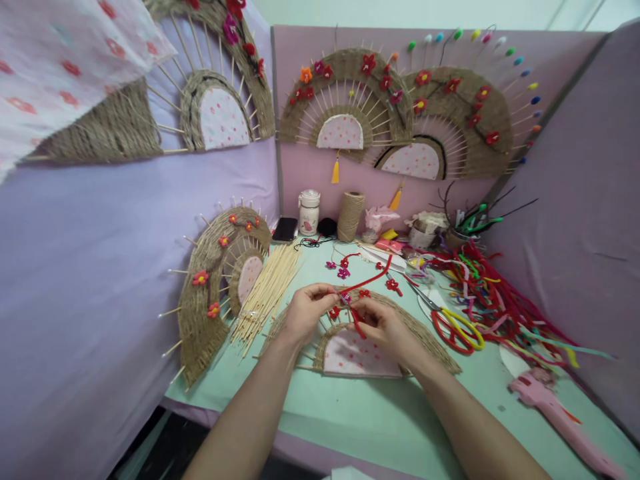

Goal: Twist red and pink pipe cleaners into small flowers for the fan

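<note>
A red pipe cleaner (373, 280) is pinched between the fingers of my left hand (309, 312) and my right hand (384, 328). One end rises to the upper right; another red stretch hangs down by my right fingers. At my fingertips a small purple flower (346, 299) shows, partly covered. Beneath both hands lies a half-round twine-woven fan (425, 333) with thin sticks and a white, red-spotted cloth centre (360, 353). Red flowers sit behind and between my hands, and my forearms hide parts of the fan.
Scissors (447, 323) with red and yellow handles lie to the right, before a heap of pipe cleaners (493, 287). A pink glue gun (560, 417) rests near the right edge. Thin sticks (270, 287) lie left. A twine spool (351, 217) and white jar (309, 212) stand behind.
</note>
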`<action>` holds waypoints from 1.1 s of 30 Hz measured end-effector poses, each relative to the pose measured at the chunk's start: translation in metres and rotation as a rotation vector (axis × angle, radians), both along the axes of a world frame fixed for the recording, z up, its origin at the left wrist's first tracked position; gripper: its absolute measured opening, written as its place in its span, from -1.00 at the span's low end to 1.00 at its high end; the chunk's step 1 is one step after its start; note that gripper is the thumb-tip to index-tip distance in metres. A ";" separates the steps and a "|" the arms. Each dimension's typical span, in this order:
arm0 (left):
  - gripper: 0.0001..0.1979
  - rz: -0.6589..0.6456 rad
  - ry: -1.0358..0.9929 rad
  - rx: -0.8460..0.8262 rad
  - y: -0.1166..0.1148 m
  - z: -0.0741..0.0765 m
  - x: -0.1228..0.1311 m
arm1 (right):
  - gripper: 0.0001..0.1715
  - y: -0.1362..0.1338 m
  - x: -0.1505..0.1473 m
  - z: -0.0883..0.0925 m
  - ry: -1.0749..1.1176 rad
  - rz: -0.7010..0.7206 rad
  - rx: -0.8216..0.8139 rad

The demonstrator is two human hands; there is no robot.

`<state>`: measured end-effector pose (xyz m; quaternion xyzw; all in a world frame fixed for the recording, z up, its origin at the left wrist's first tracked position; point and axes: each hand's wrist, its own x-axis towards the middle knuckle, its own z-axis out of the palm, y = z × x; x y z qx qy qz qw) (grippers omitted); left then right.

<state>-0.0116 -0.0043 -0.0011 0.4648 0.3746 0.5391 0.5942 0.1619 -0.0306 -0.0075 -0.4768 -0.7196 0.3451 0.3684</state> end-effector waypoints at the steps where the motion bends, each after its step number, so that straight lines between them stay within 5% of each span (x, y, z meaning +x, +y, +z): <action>1: -0.91 -0.015 -0.007 -0.002 0.000 0.000 0.000 | -0.80 0.000 0.000 0.000 0.001 0.003 -0.003; 25: -0.86 -0.195 -0.094 -0.054 0.002 -0.004 -0.005 | -0.83 0.000 0.002 0.019 -0.076 0.140 -0.006; 33: -0.84 -0.185 -0.102 -0.092 0.002 -0.004 -0.007 | -0.93 0.000 0.002 0.012 -0.036 0.128 0.027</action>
